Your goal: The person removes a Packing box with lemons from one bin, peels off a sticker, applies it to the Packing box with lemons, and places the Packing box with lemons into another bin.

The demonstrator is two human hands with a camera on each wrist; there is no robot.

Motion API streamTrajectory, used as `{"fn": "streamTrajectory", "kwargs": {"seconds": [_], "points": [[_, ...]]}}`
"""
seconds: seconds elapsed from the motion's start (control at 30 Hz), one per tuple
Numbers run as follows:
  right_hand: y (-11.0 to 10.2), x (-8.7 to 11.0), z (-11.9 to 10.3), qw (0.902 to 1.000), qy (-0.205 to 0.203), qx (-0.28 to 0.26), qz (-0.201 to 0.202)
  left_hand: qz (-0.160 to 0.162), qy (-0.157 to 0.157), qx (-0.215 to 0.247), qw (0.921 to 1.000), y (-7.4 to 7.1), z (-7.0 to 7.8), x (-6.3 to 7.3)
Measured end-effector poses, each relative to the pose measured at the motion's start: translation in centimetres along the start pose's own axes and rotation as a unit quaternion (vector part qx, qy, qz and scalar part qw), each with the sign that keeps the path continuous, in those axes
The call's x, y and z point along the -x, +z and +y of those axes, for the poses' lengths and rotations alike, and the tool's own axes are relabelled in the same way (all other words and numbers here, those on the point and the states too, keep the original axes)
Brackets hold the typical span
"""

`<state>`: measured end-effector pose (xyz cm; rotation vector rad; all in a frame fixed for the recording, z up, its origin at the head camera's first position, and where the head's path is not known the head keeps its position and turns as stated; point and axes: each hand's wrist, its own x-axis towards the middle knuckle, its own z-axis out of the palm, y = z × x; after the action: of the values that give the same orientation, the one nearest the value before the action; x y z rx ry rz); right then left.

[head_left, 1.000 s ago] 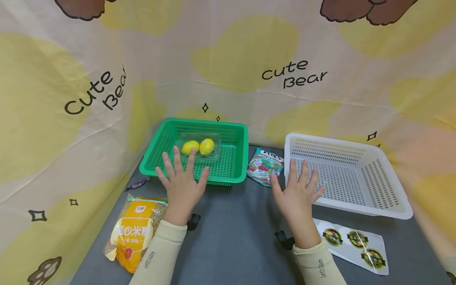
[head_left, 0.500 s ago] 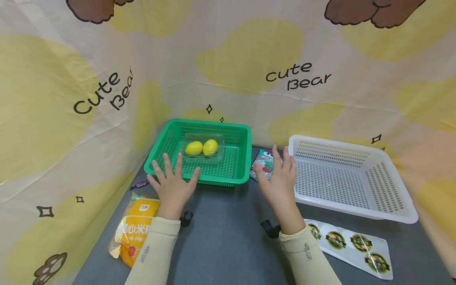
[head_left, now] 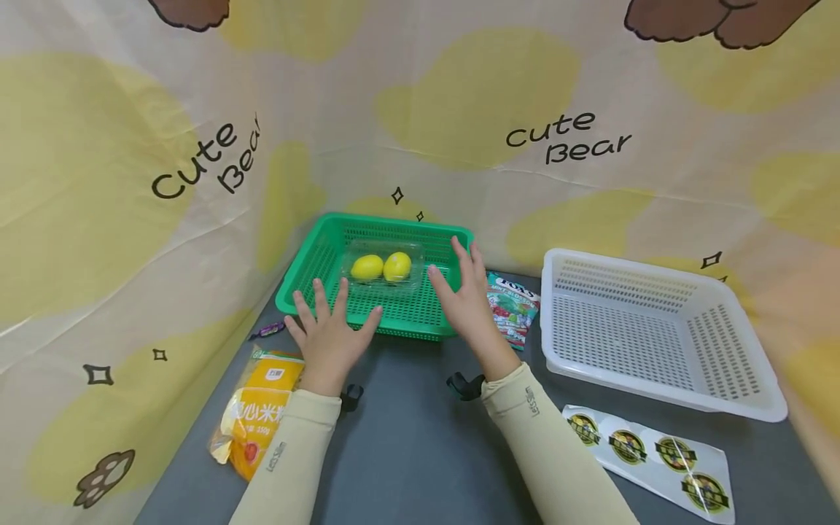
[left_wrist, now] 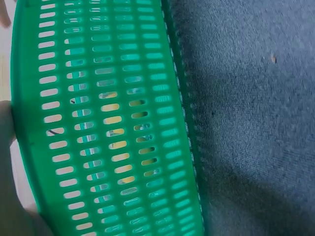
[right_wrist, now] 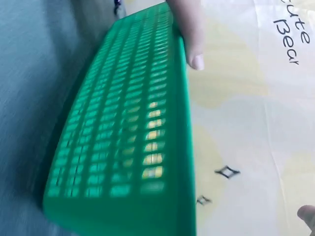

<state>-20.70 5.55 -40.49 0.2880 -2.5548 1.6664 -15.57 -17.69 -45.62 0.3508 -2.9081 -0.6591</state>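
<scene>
In the head view my left hand [head_left: 333,341] hovers with fingers spread at the near left edge of the green basket [head_left: 410,334]. My right hand [head_left: 474,310] reaches over the basket's right end, thumb and fingers apart and nothing between them. Inside the basket lies a clear plastic box [head_left: 413,281] with two lemons [head_left: 397,267]. The left wrist view shows the basket's slotted side wall [left_wrist: 29,98] with part of the hand along the left edge. A right-hand finger [right_wrist: 187,34] overlaps the basket's rim in the right wrist view.
A white basket [head_left: 663,401] stands at the right, with a sheet of round stickers [head_left: 656,456] before it. A teal candy bag [head_left: 513,306] lies between the baskets. At the left are a yellow food bag [head_left: 259,415] and a purple-wrapped candy [head_left: 267,330]. Patterned cloth surrounds the table.
My right hand has moved left, from the white basket's near edge past the candy bag to the green basket's right end. My left hand stays spread near the green basket. The view has shifted slightly.
</scene>
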Motion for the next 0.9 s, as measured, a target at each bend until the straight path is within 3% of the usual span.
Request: {"fn": "streamTrajectory", "kwargs": {"seconds": [0.23, 0.47, 0.6, 0.9], "points": [[1.7, -3.4, -0.6, 0.9956, 0.054, -0.045, -0.062, -0.002, -0.001, -0.009, 1.0000, -0.3, 0.0, 0.1], [2.9, -5.8, -0.1, 0.9750, 0.149, -0.111, -0.122, -0.006, -0.005, -0.014, 0.9999, -0.4, 0.4, 0.4], [3.5, -6.5, 0.7, 0.9643, 0.180, -0.133, -0.142, -0.006, -0.006, -0.016, 0.9998, -0.2, 0.5, 0.4], [5.3, -7.7, 3.1, 0.9513, 0.220, -0.114, -0.183, -0.002, -0.006, -0.020, 0.9998, -0.2, 0.3, 0.2]]}}
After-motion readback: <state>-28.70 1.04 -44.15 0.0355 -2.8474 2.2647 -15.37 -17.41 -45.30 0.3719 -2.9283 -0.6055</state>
